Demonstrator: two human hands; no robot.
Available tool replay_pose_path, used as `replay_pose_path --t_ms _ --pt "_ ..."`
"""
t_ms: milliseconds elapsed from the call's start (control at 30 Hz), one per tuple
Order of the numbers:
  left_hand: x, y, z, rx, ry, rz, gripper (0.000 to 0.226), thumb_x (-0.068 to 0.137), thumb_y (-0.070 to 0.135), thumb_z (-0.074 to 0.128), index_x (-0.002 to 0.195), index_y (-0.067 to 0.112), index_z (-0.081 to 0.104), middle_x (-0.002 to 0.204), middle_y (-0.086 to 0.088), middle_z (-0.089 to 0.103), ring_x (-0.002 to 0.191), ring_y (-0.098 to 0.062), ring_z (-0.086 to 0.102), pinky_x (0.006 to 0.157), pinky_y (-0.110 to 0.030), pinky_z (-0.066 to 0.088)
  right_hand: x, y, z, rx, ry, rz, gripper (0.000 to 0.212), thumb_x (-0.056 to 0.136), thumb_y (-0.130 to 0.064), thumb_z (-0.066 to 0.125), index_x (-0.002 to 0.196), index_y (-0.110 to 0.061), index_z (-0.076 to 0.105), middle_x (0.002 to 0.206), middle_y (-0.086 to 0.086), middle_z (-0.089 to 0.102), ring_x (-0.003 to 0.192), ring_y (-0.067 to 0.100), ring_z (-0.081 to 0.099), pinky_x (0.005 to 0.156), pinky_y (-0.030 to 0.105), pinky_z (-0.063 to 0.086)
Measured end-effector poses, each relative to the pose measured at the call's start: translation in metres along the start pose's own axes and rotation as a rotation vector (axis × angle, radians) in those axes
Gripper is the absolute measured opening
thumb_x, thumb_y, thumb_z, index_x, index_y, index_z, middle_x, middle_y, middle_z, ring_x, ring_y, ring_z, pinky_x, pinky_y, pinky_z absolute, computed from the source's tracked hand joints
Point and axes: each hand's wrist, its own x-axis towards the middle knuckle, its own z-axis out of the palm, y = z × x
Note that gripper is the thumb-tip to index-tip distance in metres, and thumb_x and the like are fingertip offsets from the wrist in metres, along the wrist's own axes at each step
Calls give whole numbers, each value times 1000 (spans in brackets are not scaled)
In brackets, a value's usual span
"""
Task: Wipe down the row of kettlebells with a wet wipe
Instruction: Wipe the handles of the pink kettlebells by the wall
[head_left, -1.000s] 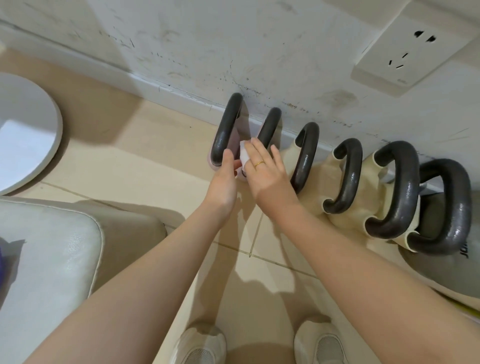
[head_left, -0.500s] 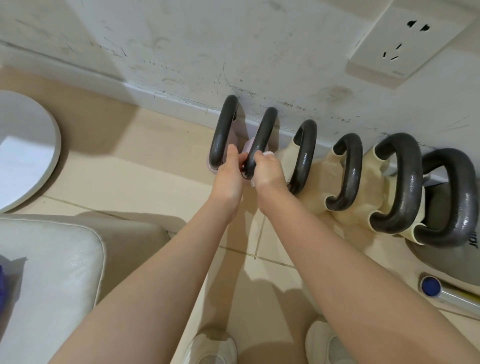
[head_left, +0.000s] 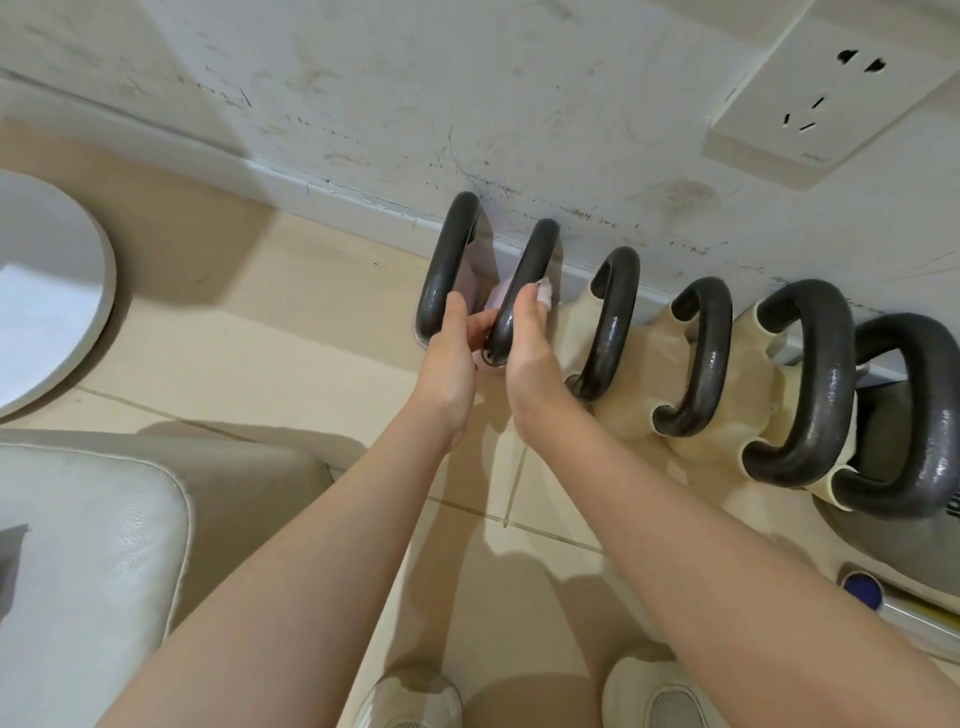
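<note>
Several kettlebells with dark handles stand in a row along the white wall. The first kettlebell (head_left: 448, 265) is at the left end, the second kettlebell (head_left: 524, 280) right beside it. My left hand (head_left: 451, 358) sits between their handles, fingers curled against the near end of the second handle. My right hand (head_left: 530, 353) presses on the right side of that same handle, with a white wet wipe (head_left: 544, 291) showing at its fingertips. Further right stand a third kettlebell (head_left: 608, 322), a fourth kettlebell (head_left: 696, 358) and bigger ones (head_left: 810, 384).
A round white base (head_left: 47, 291) lies on the tiled floor at left. A pale cushioned seat (head_left: 88, 561) fills the lower left. A wall socket (head_left: 815, 88) is at upper right. A blue-capped tube (head_left: 883, 603) lies at lower right. My shoes (head_left: 660, 696) are at the bottom.
My right hand with the wipe has slid from the gap between the first two handles to the right side of the second handle. My left hand shifted to the second handle's near end.
</note>
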Motion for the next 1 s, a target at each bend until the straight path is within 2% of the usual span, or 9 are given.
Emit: replay_pose_path --t_ms 133,200,333,467,567,700,833,900,1000 --pt "5 -6 -4 -2 16 3 68 98 51 9 127 13 58 125 -2 63 120 -10 52 107 -31 32 20 -11 -4 -377 35 -109 56 100 -41 20 149 -22 0 159 -3 -5 145 14 6 115 30 11" --pt "4 -4 -4 -31 0 3 70 98 50 9 121 12 62 121 -3 66 118 -11 55 107 -31 34 18 -8 -8 -752 11 -208 53 100 -39 22 148 -18 14 158 -3 -9 145 14 -3 118 37 8" --pt "4 -2 -3 -131 7 -32 71 98 52 10 94 12 68 90 -2 72 96 -12 65 86 -25 47 0 6 -22 -1324 -142 -558 60 94 -46 19 122 -6 53 157 5 17 146 23 2 118 35 -4" --pt "3 -6 -3 -141 57 -30 66 98 53 10 103 14 64 95 2 67 98 -9 59 95 -27 42 25 -20 -34 -1653 -242 -675 62 95 -50 19 130 -10 51 152 8 30 145 22 11 116 35 -4" --pt "1 -6 -4 -166 57 -36 64 98 52 8 111 17 60 108 4 63 105 -6 54 98 -28 39 37 -33 -33 -1658 -177 -541 57 98 -47 23 137 -10 42 154 9 25 145 23 8 117 37 1" --pt "0 -6 -6 -150 76 -36 65 98 52 9 95 14 63 98 -4 66 100 -13 60 97 -33 43 12 -16 -30 -1684 -389 -674 70 92 -54 16 134 -8 46 152 9 30 145 22 9 117 35 -1" --pt "1 -7 -5 -128 84 -20 65 98 50 10 104 13 63 103 -2 65 100 -6 58 95 -29 40 38 -32 -34 -1589 -345 -525 59 98 -48 21 140 -10 38 157 5 18 146 20 0 119 37 1" --pt "-1 -6 -4 -118 82 -15 55 100 43 19 105 13 64 102 0 65 100 -8 57 95 -26 38 43 -34 -32 -1472 -270 -433 58 99 -44 23 142 -7 33 159 5 8 146 20 -6 119 40 4" --pt "3 -3 -1 -49 61 37 33 95 19 36 84 19 67 91 -3 67 92 -13 58 89 -28 44 30 -22 -20 -1317 -238 -345 55 100 -40 22 138 -3 39 159 3 3 145 18 -13 118 37 -2"
